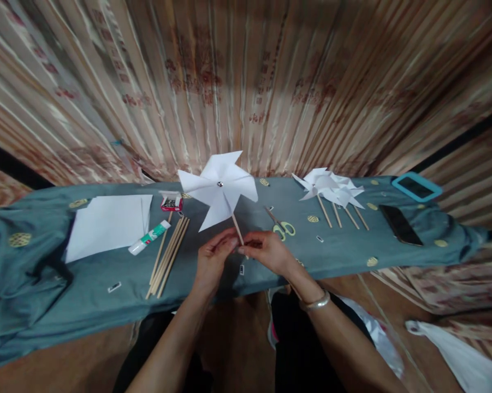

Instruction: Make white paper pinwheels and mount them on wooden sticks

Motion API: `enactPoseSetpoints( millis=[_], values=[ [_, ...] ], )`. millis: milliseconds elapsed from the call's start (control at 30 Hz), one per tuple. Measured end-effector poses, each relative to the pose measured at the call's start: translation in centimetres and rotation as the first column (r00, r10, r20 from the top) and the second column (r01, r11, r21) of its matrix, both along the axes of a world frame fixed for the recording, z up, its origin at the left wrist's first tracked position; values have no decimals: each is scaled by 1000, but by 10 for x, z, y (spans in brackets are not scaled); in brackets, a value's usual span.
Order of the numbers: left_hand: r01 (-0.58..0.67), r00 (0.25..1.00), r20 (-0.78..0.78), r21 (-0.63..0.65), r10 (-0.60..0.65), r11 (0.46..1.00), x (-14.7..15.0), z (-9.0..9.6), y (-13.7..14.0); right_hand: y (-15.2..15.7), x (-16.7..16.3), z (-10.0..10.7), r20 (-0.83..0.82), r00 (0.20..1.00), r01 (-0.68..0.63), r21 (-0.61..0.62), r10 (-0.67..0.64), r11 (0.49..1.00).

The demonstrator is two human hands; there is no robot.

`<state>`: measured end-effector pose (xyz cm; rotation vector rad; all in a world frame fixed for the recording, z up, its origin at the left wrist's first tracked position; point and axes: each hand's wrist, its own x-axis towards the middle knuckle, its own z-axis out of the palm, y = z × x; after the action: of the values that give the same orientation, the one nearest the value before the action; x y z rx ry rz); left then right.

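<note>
A white paper pinwheel (210,184) with a shiny metal pin at its centre stands up in front of me on a thin wooden stick. My right hand (267,251) pinches the lower part of that stick between thumb and fingers. From the other side, my left hand (216,255) has its fingers closed around the same stick. Just right of my hands lie scissors (284,229) with yellow-green handles. Several wooden sticks (172,255) are on the cloth to the left, beside a glue stick (149,238).
White paper sheets (108,224) are stacked on the left of the cloth-covered table (336,245). A small open red box (171,203) holds metal pins. Several finished pinwheels (330,186) lie at right, near a dark phone (400,224) and a blue-framed device (416,186). Curtains hang behind.
</note>
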<state>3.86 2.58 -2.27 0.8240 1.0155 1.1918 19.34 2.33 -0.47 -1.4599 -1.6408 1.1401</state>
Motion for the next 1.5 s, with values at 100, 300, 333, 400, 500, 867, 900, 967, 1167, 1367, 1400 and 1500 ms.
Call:
enactPoseSetpoints(
  millis=[100,300,333,400,500,867,900,967,1167,1367,1400,1500],
  values=[
    [16,999,-36,-4,-16,1000,-1,1,-2,8,24,2,42,993,105,59,-108,993],
    [26,1000,-13,-23,-27,999,-12,0,-3,24,120,12,330,851,366,185,-409,912],
    [25,1000,-8,-26,-25,999,-14,0,-3,26,137,15,378,817,392,192,-437,900],
    [28,1000,0,-31,-28,999,-16,-1,-3,27,168,19,448,752,445,195,-483,874],
    [33,999,16,-43,-32,999,-17,-2,-4,26,199,19,561,643,524,174,-521,834],
    [30,999,-23,-62,-31,998,-16,-6,-2,37,226,0,737,587,518,-23,-336,855],
    [29,999,-29,-60,-31,998,-16,-7,-2,38,227,-1,747,580,514,-25,-326,858],
    [26,999,-28,-60,-28,998,-16,-7,-2,39,228,-2,767,564,503,-27,-305,864],
    [40,999,27,-64,-38,997,-16,-12,-7,32,230,-1,864,428,478,34,-266,878],
    [53,998,-30,-21,-53,998,-18,-19,-13,19,182,2,899,249,262,294,-359,919],
    [55,997,-47,-4,-55,998,-19,-20,-14,19,163,2,887,277,182,329,-369,927],
    [57,995,-85,40,-53,998,-25,-19,-15,24,91,-1,815,471,45,360,-338,932]
  ],
)
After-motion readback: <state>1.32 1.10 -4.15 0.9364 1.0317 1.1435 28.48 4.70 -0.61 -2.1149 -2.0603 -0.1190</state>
